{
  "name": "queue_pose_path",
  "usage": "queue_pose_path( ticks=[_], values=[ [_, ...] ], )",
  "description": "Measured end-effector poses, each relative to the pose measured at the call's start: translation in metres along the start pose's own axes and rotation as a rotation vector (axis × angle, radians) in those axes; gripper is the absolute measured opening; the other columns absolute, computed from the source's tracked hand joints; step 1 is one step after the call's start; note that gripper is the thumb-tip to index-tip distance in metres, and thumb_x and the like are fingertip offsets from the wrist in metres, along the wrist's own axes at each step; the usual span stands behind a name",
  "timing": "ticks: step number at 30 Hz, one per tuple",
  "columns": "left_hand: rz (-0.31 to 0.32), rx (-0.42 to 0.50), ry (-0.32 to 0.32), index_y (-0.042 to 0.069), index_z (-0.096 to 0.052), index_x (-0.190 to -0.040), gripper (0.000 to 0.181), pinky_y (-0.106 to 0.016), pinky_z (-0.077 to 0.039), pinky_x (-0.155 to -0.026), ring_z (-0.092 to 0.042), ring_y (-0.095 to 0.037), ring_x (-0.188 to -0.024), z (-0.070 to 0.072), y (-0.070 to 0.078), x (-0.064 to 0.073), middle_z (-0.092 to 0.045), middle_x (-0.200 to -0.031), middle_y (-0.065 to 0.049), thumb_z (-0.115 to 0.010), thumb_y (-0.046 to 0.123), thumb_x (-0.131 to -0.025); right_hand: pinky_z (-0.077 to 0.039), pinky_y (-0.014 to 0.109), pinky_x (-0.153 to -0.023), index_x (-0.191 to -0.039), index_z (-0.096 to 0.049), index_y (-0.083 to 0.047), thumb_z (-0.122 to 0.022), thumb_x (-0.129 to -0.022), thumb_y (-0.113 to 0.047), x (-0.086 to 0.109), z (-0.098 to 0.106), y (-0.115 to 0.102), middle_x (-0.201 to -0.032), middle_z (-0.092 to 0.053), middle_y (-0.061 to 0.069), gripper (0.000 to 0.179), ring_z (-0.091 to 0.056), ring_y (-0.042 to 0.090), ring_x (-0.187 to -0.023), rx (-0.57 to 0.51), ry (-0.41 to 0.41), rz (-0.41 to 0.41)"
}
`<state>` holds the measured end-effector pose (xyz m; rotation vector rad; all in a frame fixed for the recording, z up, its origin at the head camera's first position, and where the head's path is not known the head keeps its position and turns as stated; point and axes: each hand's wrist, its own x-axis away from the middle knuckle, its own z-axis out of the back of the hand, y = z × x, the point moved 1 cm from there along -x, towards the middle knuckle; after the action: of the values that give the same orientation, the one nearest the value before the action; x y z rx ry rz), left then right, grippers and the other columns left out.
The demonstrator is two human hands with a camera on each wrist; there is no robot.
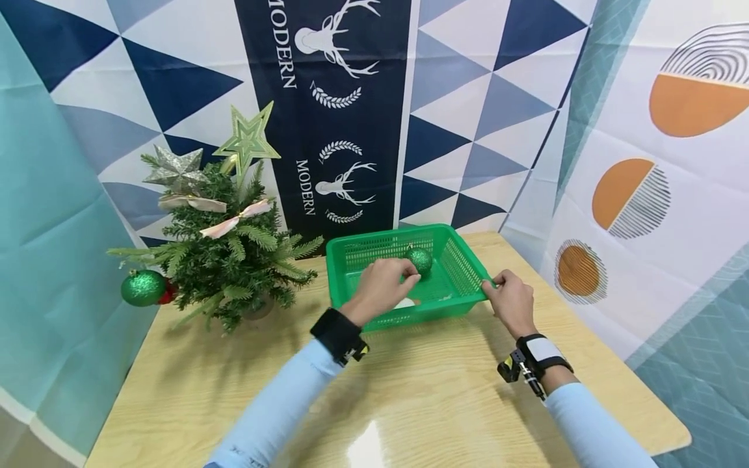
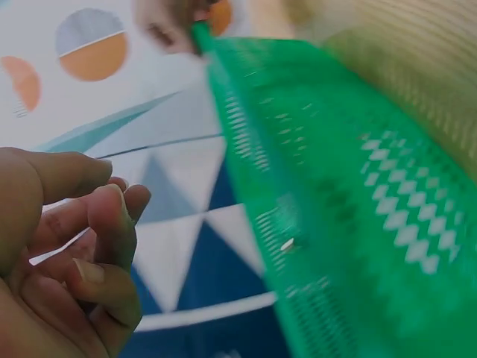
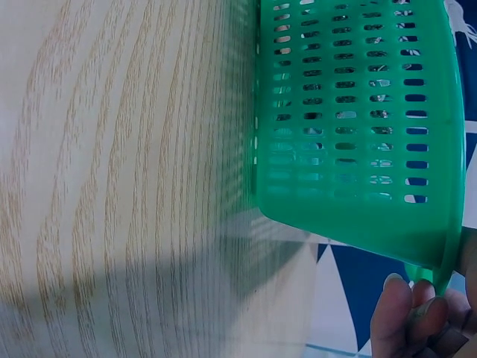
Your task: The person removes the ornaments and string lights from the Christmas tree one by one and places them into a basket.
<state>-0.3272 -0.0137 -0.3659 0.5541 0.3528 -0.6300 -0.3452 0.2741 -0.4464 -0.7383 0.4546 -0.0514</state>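
A green plastic basket [image 1: 462, 304] with perforated sides stands on the table. Inside it lie a glittery green ball ornament [image 1: 419, 259] and a small white item [image 1: 404, 303], partly hidden by my left hand. My left hand [image 1: 383, 286] is over the basket's near left part, fingers loosely bent. In the left wrist view, thumb and fingers [image 2: 112, 216] show a gap with nothing held between them. My right hand [image 1: 510, 300] grips the basket's rim at its right end, thumb on top. The right wrist view shows its fingertips [image 3: 395, 302] curled around the rim corner.
To the left stands a small artificial Christmas tree [image 1: 240, 260] with stars, bows and a green ball [image 1: 143, 288] hanging low on it. A patterned cloth backdrop [image 1: 339, 117] rises behind the wooden table [image 1: 433, 396].
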Motion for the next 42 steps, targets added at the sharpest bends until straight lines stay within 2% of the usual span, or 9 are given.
queue_pose_path(
  ticks=[6, 9, 11, 13, 16, 19, 26, 35, 42],
  values=[
    [-0.061, 0.012, 0.227, 0.008, -0.075, -0.103, 0.01, -0.026, -0.055, -0.072, -0.069, -0.013, -0.077, 0.092, -0.002, 0.038, -0.076, -0.1, -0.006, -0.07, 0.016, -0.099, -0.051, 0.033, -0.044, -0.097, -0.066, 0.005, -0.065, -0.099, -0.017, -0.004, 0.006, -0.002, -0.07, -0.067, 0.015, 0.023, -0.06, 0.017, -0.044, 0.003, -0.002, 0.013],
    [-0.059, -0.016, 0.348, 0.006, -0.077, -0.104, 0.012, -0.022, -0.048, -0.06, -0.058, -0.01, -0.058, 0.146, -0.009, 0.059, -0.076, -0.096, -0.006, -0.072, 0.016, -0.099, -0.051, 0.032, -0.043, -0.098, -0.066, 0.006, -0.064, -0.099, -0.017, -0.006, 0.011, -0.002, -0.07, -0.067, 0.016, 0.024, -0.06, 0.017, -0.044, 0.005, 0.003, 0.017],
    [-0.031, -0.066, 0.415, 0.006, -0.077, -0.104, 0.013, -0.024, -0.038, -0.053, -0.049, -0.011, -0.05, 0.179, -0.017, 0.071, -0.075, -0.093, -0.005, -0.072, 0.017, -0.1, -0.051, 0.031, -0.043, -0.098, -0.066, 0.006, -0.064, -0.099, -0.018, -0.008, 0.015, -0.002, -0.071, -0.068, 0.017, 0.024, -0.061, 0.017, -0.044, 0.007, 0.014, 0.019],
    [0.009, -0.157, 0.448, 0.006, -0.078, -0.106, 0.015, -0.028, -0.036, -0.055, -0.05, -0.016, -0.051, 0.206, -0.026, 0.08, -0.074, -0.094, -0.007, -0.07, 0.018, -0.101, -0.051, 0.031, -0.043, -0.099, -0.067, 0.006, -0.065, -0.1, -0.019, -0.01, 0.018, -0.001, -0.071, -0.067, 0.016, 0.025, -0.061, 0.017, -0.044, 0.012, 0.023, 0.017],
    [0.093, -0.29, 0.441, 0.004, -0.076, -0.111, 0.02, -0.037, -0.042, -0.065, -0.06, -0.027, -0.065, 0.231, -0.043, 0.089, -0.073, -0.101, -0.014, -0.068, 0.02, -0.103, -0.051, 0.031, -0.043, -0.099, -0.067, 0.006, -0.065, -0.1, -0.02, -0.01, 0.021, 0.001, -0.07, -0.067, 0.016, 0.025, -0.06, 0.016, -0.044, 0.017, 0.032, 0.011],
    [0.165, -0.373, 0.392, 0.0, -0.075, -0.116, 0.026, -0.048, -0.045, -0.068, -0.063, -0.037, -0.08, 0.241, -0.06, 0.096, -0.07, -0.107, -0.021, -0.068, 0.022, -0.103, -0.051, 0.032, -0.044, -0.099, -0.067, 0.005, -0.066, -0.1, -0.021, -0.008, 0.018, 0.004, -0.07, -0.067, 0.014, 0.026, -0.06, 0.016, -0.044, 0.022, 0.018, 0.003],
    [0.25, -0.472, 0.329, 0.0, -0.077, -0.11, 0.022, -0.041, -0.032, -0.056, -0.052, -0.032, -0.066, 0.244, -0.08, 0.108, -0.069, -0.094, -0.022, -0.071, 0.019, -0.1, -0.051, 0.032, -0.044, -0.1, -0.067, 0.005, -0.065, -0.1, -0.02, -0.006, 0.01, 0.005, -0.071, -0.067, 0.015, 0.026, -0.06, 0.016, -0.044, 0.025, 0.0, 0.003],
    [0.235, -0.504, 0.328, 0.002, -0.077, -0.111, 0.023, -0.044, -0.036, -0.057, -0.058, -0.034, -0.069, 0.246, -0.085, 0.108, -0.071, -0.092, -0.019, -0.072, 0.021, -0.1, -0.051, 0.032, -0.044, -0.099, -0.067, 0.005, -0.065, -0.099, -0.02, -0.006, 0.006, 0.001, -0.069, -0.067, 0.014, 0.025, -0.06, 0.017, -0.044, 0.023, 0.001, 0.003],
    [0.263, -0.498, 0.34, 0.001, -0.077, -0.113, 0.025, -0.039, -0.028, -0.05, -0.05, -0.03, -0.059, 0.244, -0.089, 0.112, -0.07, -0.089, -0.02, -0.071, 0.021, -0.1, -0.051, 0.031, -0.044, -0.099, -0.066, 0.005, -0.064, -0.099, -0.021, -0.005, -0.001, 0.001, -0.074, -0.069, 0.018, 0.027, -0.061, 0.017, -0.045, 0.027, -0.018, -0.008]
  ],
)
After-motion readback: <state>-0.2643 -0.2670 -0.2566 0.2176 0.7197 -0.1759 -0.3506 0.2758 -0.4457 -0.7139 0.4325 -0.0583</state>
